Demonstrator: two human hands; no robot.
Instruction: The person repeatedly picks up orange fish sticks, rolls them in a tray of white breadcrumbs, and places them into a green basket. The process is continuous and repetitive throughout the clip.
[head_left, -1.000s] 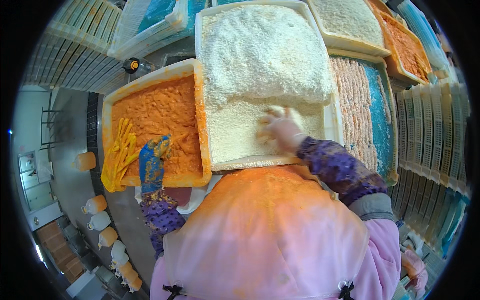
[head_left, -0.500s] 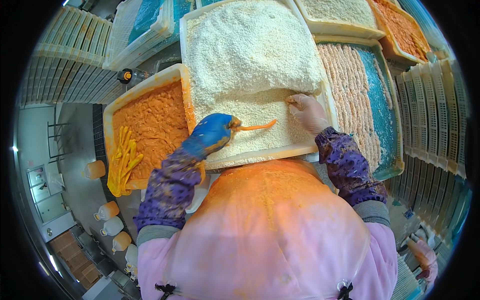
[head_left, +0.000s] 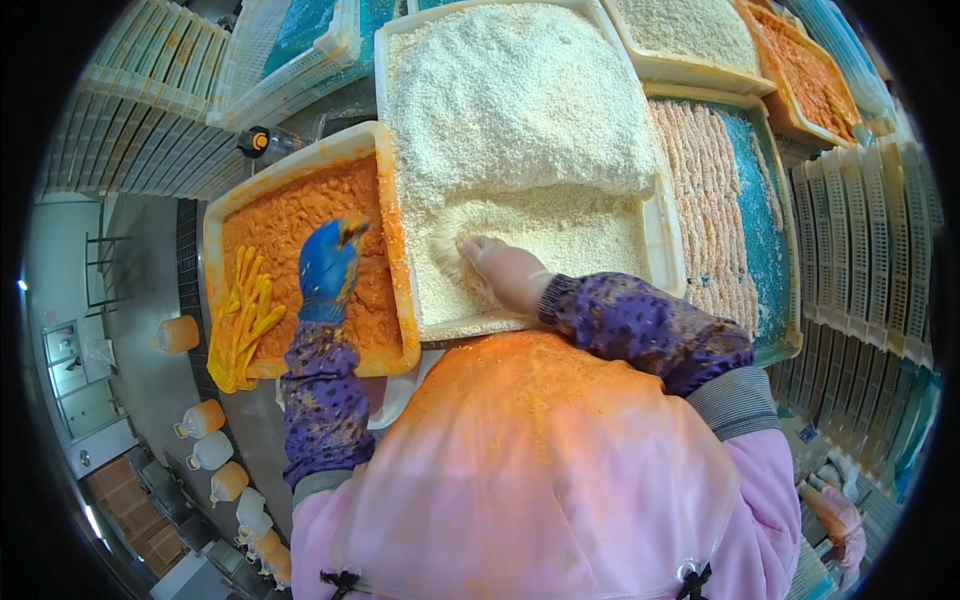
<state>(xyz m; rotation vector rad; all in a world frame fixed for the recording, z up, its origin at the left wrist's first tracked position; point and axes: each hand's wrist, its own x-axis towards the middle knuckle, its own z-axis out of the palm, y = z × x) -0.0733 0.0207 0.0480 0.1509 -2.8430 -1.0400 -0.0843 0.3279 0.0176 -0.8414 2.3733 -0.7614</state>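
Note:
My left hand (head_left: pixel 330 260), in a blue glove caked at the fingertips, is closed over a tray of orange mixture (head_left: pixel 405 340); what it holds, if anything, I cannot make out. My right hand (head_left: pixel 500 268), in a clear glove, reaches into a white tray of crumbs (head_left: pixel 520 100), where its fingers are smeared by motion and partly hidden by crumbs. An empty-looking yellow glove (head_left: pixel 240 320) lies in the front left of the orange tray. Right of the crumbs, rows of coated strips (head_left: pixel 700 200) lie on a blue-lined tray (head_left: pixel 760 300).
Stacked plastic racks stand at the left (head_left: pixel 150 140) and right (head_left: pixel 860 250). More trays of crumbs (head_left: pixel 680 30) and orange mixture (head_left: pixel 800 70) sit at the back right. Jugs (head_left: pixel 205 420) line the floor at left. Another person (head_left: pixel 840 525) shows at the lower right.
My left hand swung over the crumbs with an orange strip, then back over the orange tray, the strip no longer visible in it. My right hand has moved leftward in the crumbs.

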